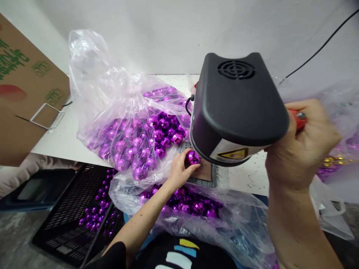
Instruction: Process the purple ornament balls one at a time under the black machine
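A pale wall rises behind a white bench, whose bare patches, scattered with dark specks, show just right of the left hand's fingers. The left hand pinches a shiny purple faceted ball between thumb and fingertips — the ball sits right at the tips, over a grey plate with a brown pad. Whether the ball touches the pad, I cannot tell.

To the right of those fingers and above them looms a black machine housing, with a round vent on top and a yellow warning label on the side facing the person. The right hand has its fingers curled around a red handle at the housing's right side.

Left of the left fingers and beyond them, a large clear plastic bag spreads over more purple balls. Nearer the person than the fingers, a second clear bag holds another heap. Farther left and lower is a black crate with smaller purple balls inside; beyond it stands a cardboard carton. Past the right fingers, gold beads and purple pieces show through clear plastic — and a thin black cable crosses the wall above.
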Demonstrator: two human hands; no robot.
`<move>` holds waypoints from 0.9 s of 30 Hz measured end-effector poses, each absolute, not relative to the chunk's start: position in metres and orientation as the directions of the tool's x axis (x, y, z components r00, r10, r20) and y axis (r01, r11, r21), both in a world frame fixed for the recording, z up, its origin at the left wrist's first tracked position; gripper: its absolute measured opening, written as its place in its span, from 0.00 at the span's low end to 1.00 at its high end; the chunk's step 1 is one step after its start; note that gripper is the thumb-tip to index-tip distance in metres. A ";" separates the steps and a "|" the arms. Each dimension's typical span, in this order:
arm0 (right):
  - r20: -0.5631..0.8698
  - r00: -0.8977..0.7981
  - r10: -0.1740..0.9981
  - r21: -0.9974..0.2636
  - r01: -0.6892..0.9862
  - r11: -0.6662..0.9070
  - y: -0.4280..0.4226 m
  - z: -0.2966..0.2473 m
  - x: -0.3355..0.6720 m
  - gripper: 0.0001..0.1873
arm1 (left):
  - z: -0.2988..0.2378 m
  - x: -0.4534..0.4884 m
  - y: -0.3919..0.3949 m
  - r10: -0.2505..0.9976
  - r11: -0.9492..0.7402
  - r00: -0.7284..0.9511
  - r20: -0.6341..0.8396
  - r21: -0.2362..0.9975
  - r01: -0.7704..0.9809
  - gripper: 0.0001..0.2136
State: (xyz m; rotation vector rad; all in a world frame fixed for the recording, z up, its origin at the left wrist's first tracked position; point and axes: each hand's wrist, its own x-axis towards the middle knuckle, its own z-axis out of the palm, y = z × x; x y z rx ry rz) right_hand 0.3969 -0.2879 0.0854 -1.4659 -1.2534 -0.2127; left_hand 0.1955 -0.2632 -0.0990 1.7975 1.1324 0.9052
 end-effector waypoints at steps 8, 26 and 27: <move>0.722 0.414 0.555 -0.606 0.765 0.217 -0.289 0.086 0.397 0.25 | -0.105 0.206 -0.272 0.844 -0.520 0.406 0.350 0.718 0.463 0.20; 0.769 0.433 0.470 -0.582 0.778 0.236 -0.291 0.079 0.397 0.18 | -0.101 0.211 -0.280 0.888 -0.412 0.391 0.243 0.798 0.440 0.22; 0.781 0.423 0.459 -0.562 0.797 0.223 -0.294 0.077 0.396 0.18 | -0.101 0.211 -0.279 0.886 -0.414 0.398 0.240 0.796 0.441 0.21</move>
